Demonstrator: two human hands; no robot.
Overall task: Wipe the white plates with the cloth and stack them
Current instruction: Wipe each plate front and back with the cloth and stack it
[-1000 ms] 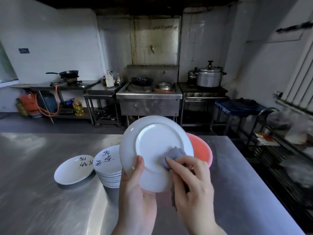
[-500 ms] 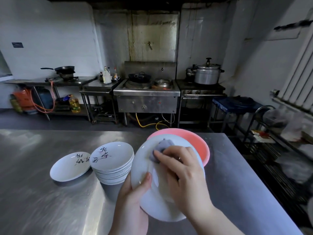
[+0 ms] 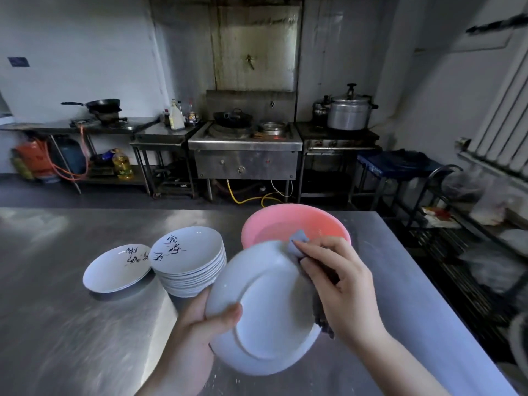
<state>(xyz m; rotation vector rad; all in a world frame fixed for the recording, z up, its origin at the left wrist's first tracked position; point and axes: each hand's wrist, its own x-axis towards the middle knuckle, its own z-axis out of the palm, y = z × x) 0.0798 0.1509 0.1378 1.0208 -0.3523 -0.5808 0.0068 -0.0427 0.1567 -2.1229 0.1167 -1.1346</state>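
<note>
On the steel table (image 3: 71, 324), left hand (image 3: 200, 324) grips one plate (image 3: 265, 315), right hand (image 3: 340, 281) pinches one cloth (image 3: 298, 245) against it.

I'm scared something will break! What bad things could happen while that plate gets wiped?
The plate is up in the air, tilted, and the left hand grips only one edge, so a hard rub from the right hand with the cloth might make it slip and fall on the metal table. It also hangs very near the stack of plates and the pink basin, so it could bump them.
</note>
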